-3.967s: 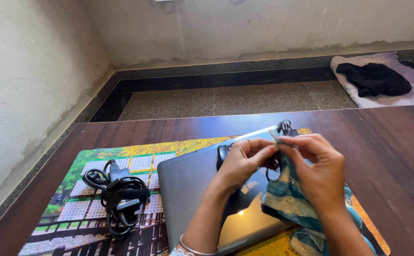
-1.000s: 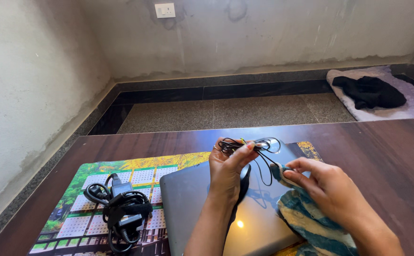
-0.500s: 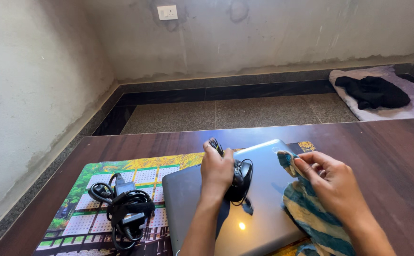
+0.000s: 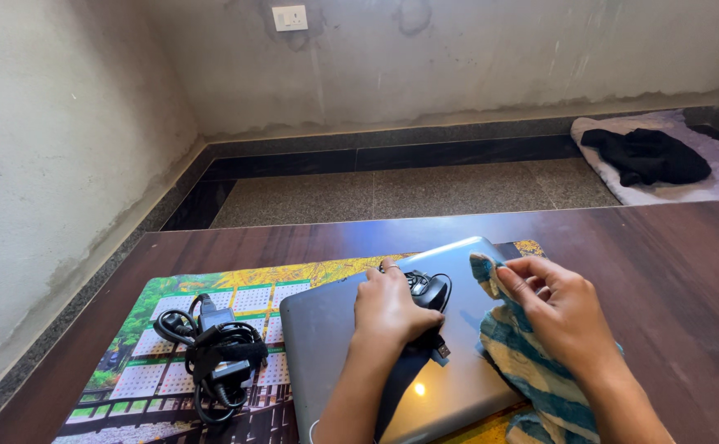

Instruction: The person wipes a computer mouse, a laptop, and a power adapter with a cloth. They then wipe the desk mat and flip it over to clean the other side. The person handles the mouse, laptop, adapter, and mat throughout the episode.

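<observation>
Left hand grip: the left hand (image 4: 388, 311) lies palm down over a black mouse (image 4: 427, 292), the fingers curled around its near and left side; it is closed on the mouse, which rests on the lid of a closed grey laptop (image 4: 335, 345).
Right hand grip: the right hand (image 4: 563, 311) pinches a blue and cream striped cloth (image 4: 524, 366) at its upper corner, thumb against the fingers, so it is closed on the cloth.

Head view, mouse position: the mouse sits near the far middle part of the laptop lid, just to the right of the left hand's knuckles; only its front with the wheel shows past the fingers.
Head view, cable: a thin black cable (image 4: 440, 349) with a small plug hangs out below the hand, toward the person; how much of it is bundled under the palm I cannot tell.
Head view, key relation: the mouse lies between the two hands, under the left one and just beside the right one; the cloth corner is near its right side but apart from it. The long axis of the mouse seems to point away from the person, slightly to the right.
Head view, nearer hand: the left, already touching.

Around: a coiled black charger (image 4: 211, 353) lies well apart to the left on a printed calendar mat (image 4: 162, 296), on a dark wooden table (image 4: 672, 263). A dark garment (image 4: 646, 154) lies on the floor far right.
</observation>
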